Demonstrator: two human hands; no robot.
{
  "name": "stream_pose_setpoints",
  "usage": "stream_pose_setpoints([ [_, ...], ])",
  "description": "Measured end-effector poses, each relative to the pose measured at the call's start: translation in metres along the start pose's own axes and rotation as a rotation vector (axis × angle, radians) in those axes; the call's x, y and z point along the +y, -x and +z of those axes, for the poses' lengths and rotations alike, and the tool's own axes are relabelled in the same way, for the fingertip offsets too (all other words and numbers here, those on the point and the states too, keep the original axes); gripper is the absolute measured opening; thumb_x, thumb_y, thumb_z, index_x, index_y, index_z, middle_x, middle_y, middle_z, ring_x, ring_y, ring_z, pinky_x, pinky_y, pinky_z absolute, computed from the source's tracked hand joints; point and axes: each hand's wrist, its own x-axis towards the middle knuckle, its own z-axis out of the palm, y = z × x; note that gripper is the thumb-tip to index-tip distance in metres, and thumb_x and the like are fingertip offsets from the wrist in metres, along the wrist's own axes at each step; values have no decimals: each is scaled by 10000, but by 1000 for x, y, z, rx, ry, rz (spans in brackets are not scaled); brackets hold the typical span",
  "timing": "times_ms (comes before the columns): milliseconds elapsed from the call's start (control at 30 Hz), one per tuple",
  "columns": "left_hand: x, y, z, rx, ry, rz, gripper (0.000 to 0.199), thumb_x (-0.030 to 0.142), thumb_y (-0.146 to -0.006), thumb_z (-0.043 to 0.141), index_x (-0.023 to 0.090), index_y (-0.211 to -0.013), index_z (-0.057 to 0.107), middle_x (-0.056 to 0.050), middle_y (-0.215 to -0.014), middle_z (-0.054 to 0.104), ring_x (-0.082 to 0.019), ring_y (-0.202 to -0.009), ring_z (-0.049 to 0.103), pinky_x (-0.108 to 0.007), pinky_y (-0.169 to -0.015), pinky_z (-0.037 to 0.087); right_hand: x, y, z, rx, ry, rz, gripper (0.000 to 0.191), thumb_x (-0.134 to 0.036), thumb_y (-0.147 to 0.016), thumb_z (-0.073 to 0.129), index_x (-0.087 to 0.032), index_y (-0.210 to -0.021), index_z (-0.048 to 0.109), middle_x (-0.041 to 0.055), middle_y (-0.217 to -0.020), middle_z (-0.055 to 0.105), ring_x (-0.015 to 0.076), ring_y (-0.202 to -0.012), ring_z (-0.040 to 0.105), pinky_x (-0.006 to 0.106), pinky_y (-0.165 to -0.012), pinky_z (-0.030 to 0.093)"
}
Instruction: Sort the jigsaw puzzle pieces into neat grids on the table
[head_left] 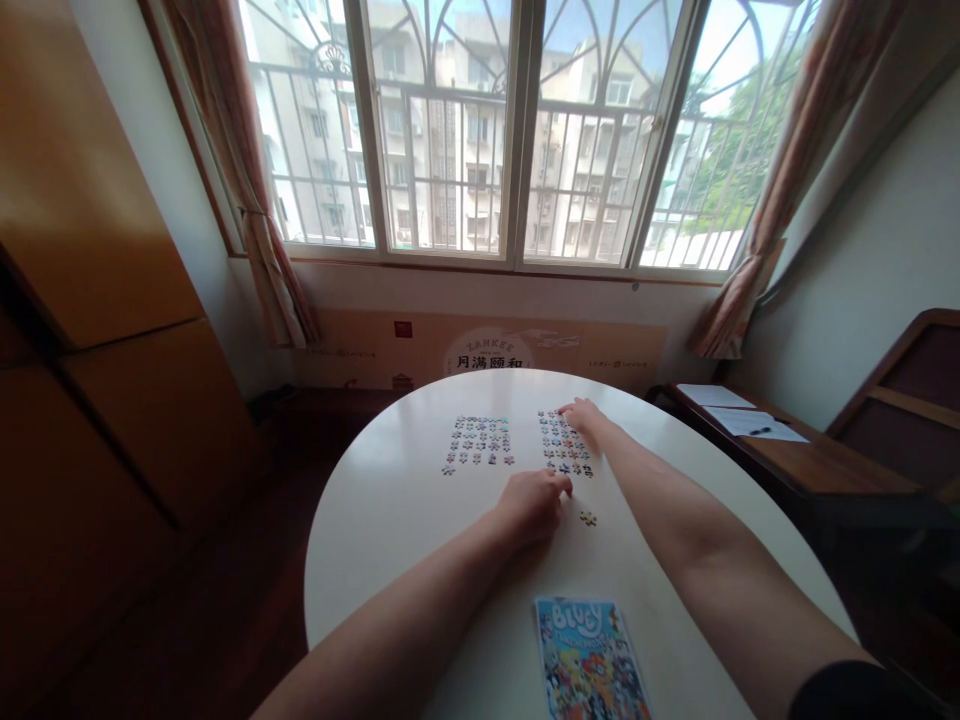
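Two groups of small jigsaw pieces lie in rows on a round white table [390, 540]. My right hand [583, 416] reaches to the far row of the right group [556, 440], its fingers pinched down at a jigsaw piece [561, 411]. Just below the near row of that group, my left hand [532, 502] rests low with curled fingers; whatever they hold, if anything, is hidden. Left of both hands is the other group of pieces [480, 436]. A single yellowish jigsaw piece [589, 518] lies apart, right of my left hand.
A colourful Bluey picture card or box [589, 660] lies at the table's near side, between my forearms. To the right, a low wooden table [847, 465] bears papers [750, 422] and a dark pen. Windows, curtains and a printed cardboard panel [600, 345] stand beyond.
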Motion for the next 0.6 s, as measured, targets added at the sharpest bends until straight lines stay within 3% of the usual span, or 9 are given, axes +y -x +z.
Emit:
stream_pose_setpoints([
  [267, 0, 0, 2, 21, -7, 12, 296, 168, -806, 508, 260, -1040, 664, -27, -1033, 695, -208, -865, 661, -295, -762, 502, -1, 4, -9, -3, -17, 52, 412, -258, -820, 490, -321, -1148, 732, 8, -1262, 667, 239, -1172, 599, 323, -1025, 429],
  [433, 0, 0, 3, 27, -2, 9, 299, 175, -806, 516, 258, -1052, 665, -33, -1030, 693, -207, -878, 656, -295, -775, 501, 0, 6, -8, 27, -72, 52, 405, -204, -806, 489, -290, -1095, 759, 8, -1254, 675, 225, -1167, 607, 291, -1027, 427],
  [600, 0, 1, 2, 18, 8, 11, 282, 194, -827, 513, 259, -1054, 669, -36, -1035, 692, -206, -880, 657, -296, -778, 501, 7, 7, -9, 134, -171, 63, 440, -181, -851, 418, -248, -1147, 736, 15, -1433, 536, 201, -1274, 529, 265, -1078, 366],
])
